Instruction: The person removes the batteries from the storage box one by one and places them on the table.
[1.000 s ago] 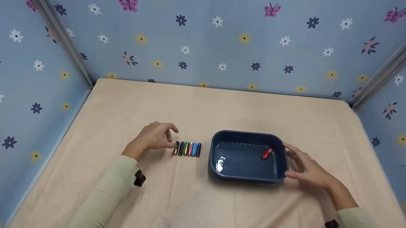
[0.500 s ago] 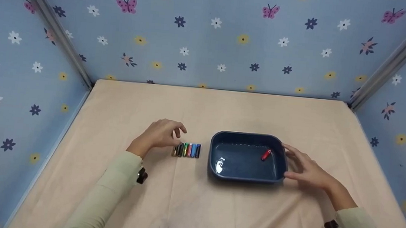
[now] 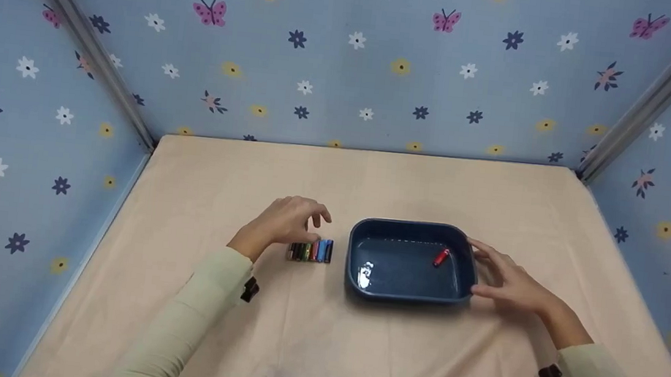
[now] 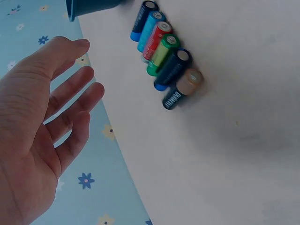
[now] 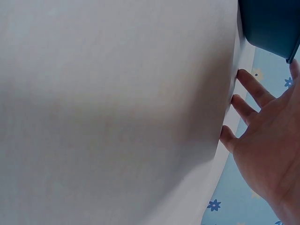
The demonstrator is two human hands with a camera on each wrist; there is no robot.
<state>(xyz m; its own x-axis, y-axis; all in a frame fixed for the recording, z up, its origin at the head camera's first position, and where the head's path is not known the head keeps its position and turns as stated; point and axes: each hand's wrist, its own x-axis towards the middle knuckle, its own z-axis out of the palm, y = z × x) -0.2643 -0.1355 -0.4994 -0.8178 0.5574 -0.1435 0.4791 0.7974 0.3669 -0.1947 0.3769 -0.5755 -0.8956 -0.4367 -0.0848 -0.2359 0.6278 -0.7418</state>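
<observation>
My left hand [image 3: 284, 222] hovers just above a row of several AA-size batteries [image 3: 321, 250], its fingers loosely bent with nothing between them. The left wrist view shows the row side by side: a copper-and-black Duracell battery [image 4: 183, 89] at one end, then dark blue, green, red, light blue and dark blue ones. Right of the row stands a blue rectangular container [image 3: 405, 297]. One red battery [image 3: 441, 258] lies inside it, near the right wall. My right hand [image 3: 511, 287] touches the container's right side with thumb and fingers spread; the right wrist view shows the fingers extended.
A pale cloth [image 3: 333, 342] with some creases covers the table. Blue flowered panels [image 3: 348, 60] rise along the back and both sides, with grey metal posts [image 3: 96, 54] at the corners.
My left hand has moved to the right above the battery row, from its left end toward its right end. The right hand and container have stayed in place.
</observation>
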